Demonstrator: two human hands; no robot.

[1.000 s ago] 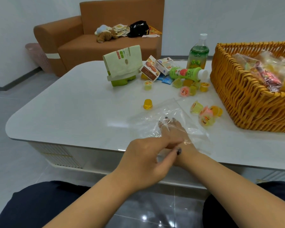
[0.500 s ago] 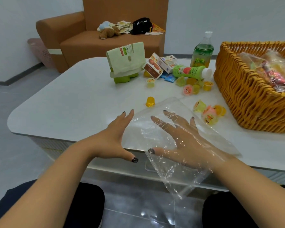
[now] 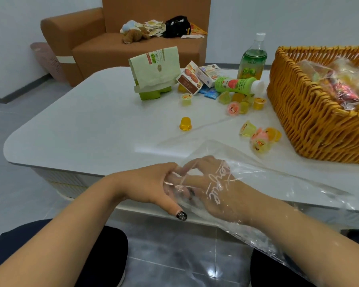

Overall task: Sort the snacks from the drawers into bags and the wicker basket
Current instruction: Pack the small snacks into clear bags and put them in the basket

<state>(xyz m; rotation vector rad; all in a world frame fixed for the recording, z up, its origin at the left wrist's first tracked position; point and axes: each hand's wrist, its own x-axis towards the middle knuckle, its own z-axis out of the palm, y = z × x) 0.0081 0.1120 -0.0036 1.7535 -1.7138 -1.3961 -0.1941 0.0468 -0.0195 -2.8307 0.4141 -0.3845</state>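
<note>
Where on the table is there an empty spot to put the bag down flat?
The left half of the table is bare, from the green packet down to the near edge. It gets crowded on the right: jelly cups and bottles sit packed beside the basket.

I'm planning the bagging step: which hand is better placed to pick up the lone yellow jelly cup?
Left, probably. The right hand is inside the clear bag, holding it open; the left hand is outside at the bag's mouth, on the same side as the yellow jelly cup.
</note>
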